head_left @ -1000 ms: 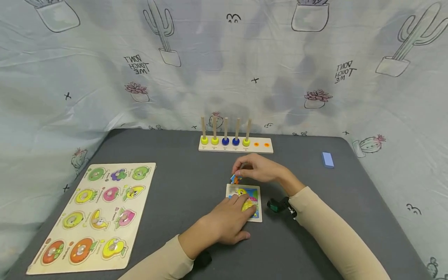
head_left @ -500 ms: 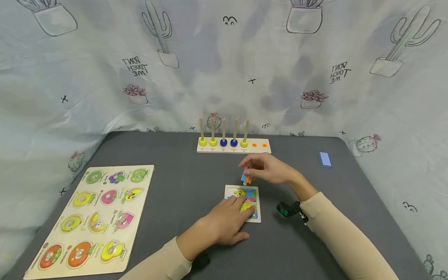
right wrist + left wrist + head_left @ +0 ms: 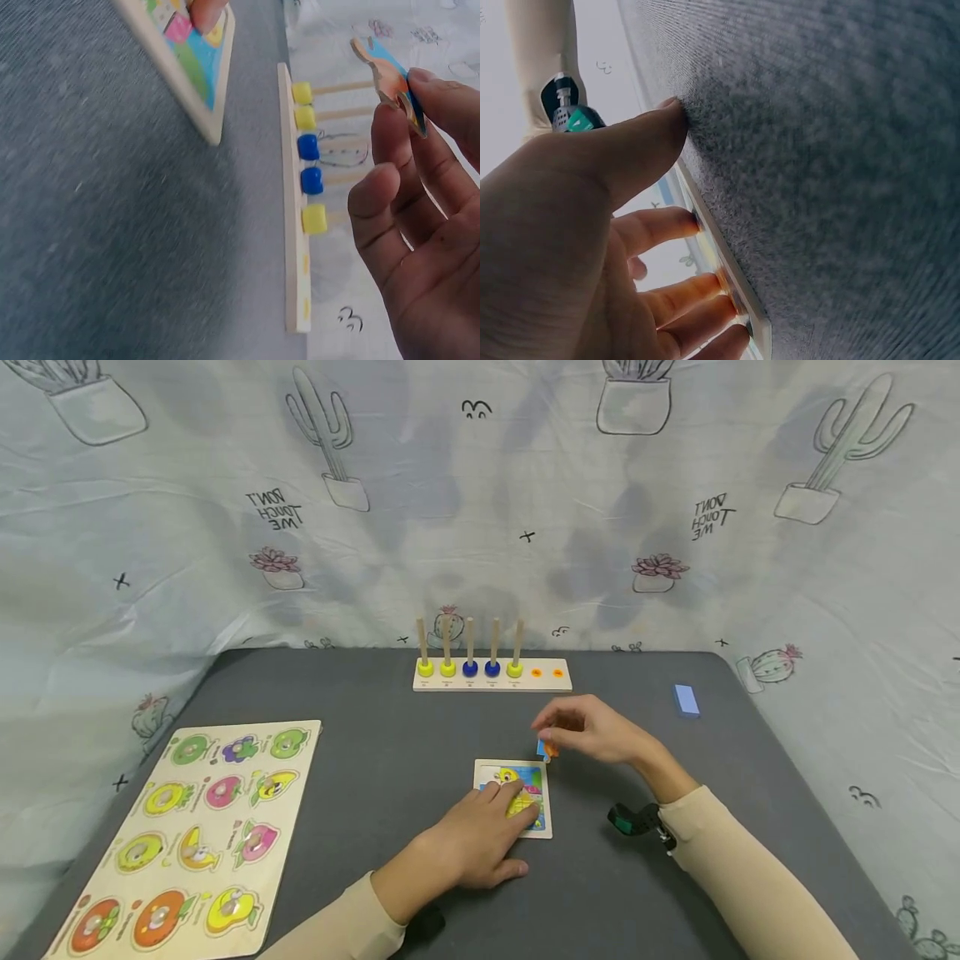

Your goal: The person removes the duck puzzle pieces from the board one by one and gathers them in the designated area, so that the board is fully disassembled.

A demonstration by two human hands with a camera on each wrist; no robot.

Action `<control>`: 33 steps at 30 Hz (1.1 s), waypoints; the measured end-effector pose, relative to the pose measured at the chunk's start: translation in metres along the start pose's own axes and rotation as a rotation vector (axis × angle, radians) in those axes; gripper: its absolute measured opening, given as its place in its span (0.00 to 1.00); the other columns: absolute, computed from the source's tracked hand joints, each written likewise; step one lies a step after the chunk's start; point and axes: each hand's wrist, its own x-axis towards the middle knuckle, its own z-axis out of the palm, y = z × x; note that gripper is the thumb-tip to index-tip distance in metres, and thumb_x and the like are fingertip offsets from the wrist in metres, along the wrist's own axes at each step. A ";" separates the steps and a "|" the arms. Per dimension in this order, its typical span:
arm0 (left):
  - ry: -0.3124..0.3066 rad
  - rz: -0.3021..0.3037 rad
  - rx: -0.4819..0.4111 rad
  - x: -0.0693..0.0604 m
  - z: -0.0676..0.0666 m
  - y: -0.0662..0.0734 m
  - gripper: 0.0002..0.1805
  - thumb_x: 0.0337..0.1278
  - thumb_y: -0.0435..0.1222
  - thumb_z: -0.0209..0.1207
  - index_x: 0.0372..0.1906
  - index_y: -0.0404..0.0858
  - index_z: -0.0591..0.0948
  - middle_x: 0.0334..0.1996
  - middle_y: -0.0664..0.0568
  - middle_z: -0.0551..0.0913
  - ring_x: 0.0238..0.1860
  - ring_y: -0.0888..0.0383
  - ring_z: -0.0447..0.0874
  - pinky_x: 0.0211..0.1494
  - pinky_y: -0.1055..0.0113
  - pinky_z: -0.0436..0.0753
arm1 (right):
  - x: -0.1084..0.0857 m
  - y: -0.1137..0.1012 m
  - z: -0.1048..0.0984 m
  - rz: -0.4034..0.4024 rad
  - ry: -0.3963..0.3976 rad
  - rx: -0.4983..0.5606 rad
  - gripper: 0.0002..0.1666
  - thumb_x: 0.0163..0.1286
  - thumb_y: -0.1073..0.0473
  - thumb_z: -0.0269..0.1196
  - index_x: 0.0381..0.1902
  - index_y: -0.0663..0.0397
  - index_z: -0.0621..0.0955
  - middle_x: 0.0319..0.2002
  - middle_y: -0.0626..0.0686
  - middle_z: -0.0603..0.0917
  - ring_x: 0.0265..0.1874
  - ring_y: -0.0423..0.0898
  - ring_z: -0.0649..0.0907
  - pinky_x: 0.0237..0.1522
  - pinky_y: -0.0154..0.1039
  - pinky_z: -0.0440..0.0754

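Right hand (image 3: 592, 731) has the goods here: a little orange-and-blue puzzle piece (image 3: 547, 750), pinched in the fingertips, so the gap there is just the piece's thickness. From the right wrist view the other fingers are loosely bent and don't have hold of anything else. The piece is up off the worktop (image 3: 375, 752), out at about 1 o'clock from the small puzzle board (image 3: 548, 806), near its far right corner.

Left hand (image 3: 472, 843) comes in from around 7 o'clock and lies on that board, fingers spread and pretty much straight, tips resting on it and nothing gripped. Its thumb sticks out past the near edge; can't tell if it's actually touching the worktop. The hand hides a chunk of the picture, but you can see a yellow character and some blue and pink.

Going round the dial from the small board: at 12 there's a counting stand (image 3: 492, 686) with five pegs, rings yellow, yellow, blue, blue, yellow from left to right. At 2, well apart, a blue block (image 3: 686, 701). Over at 9 lies a big fruit board (image 3: 217, 877), twelve fruit pieces sitting in it. Cactus-print cloth (image 3: 450, 485) hangs behind the lot.
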 end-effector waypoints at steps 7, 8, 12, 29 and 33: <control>0.006 0.010 0.002 0.000 -0.001 -0.002 0.39 0.64 0.63 0.60 0.76 0.54 0.67 0.76 0.46 0.62 0.69 0.49 0.67 0.68 0.53 0.75 | -0.014 0.006 -0.003 0.010 0.030 0.014 0.08 0.76 0.64 0.62 0.47 0.60 0.85 0.31 0.52 0.84 0.28 0.58 0.80 0.31 0.38 0.80; 0.006 0.011 0.003 0.000 0.000 -0.002 0.39 0.64 0.64 0.60 0.75 0.54 0.67 0.76 0.46 0.62 0.69 0.49 0.67 0.68 0.52 0.75 | -0.015 0.007 -0.003 0.011 0.032 0.017 0.08 0.76 0.64 0.62 0.47 0.62 0.84 0.30 0.52 0.84 0.28 0.57 0.80 0.31 0.38 0.80; 0.001 0.016 -0.010 0.000 -0.001 -0.003 0.39 0.65 0.63 0.59 0.76 0.54 0.66 0.77 0.45 0.61 0.70 0.48 0.67 0.69 0.51 0.74 | -0.022 0.012 -0.006 0.022 0.043 0.010 0.08 0.76 0.63 0.63 0.45 0.63 0.84 0.29 0.51 0.84 0.26 0.51 0.79 0.29 0.39 0.79; -0.013 0.017 -0.027 0.001 0.000 -0.002 0.40 0.66 0.63 0.58 0.78 0.53 0.65 0.78 0.45 0.60 0.71 0.48 0.66 0.70 0.49 0.73 | -0.044 0.036 -0.010 0.101 0.059 -0.037 0.07 0.76 0.59 0.64 0.44 0.56 0.86 0.29 0.52 0.82 0.25 0.41 0.77 0.28 0.37 0.78; -0.009 0.016 -0.030 0.001 0.001 -0.002 0.40 0.66 0.63 0.58 0.78 0.53 0.65 0.78 0.45 0.60 0.71 0.48 0.66 0.70 0.49 0.73 | -0.047 0.042 -0.010 0.096 0.047 -0.042 0.06 0.76 0.62 0.63 0.43 0.56 0.86 0.29 0.53 0.82 0.25 0.42 0.77 0.28 0.37 0.78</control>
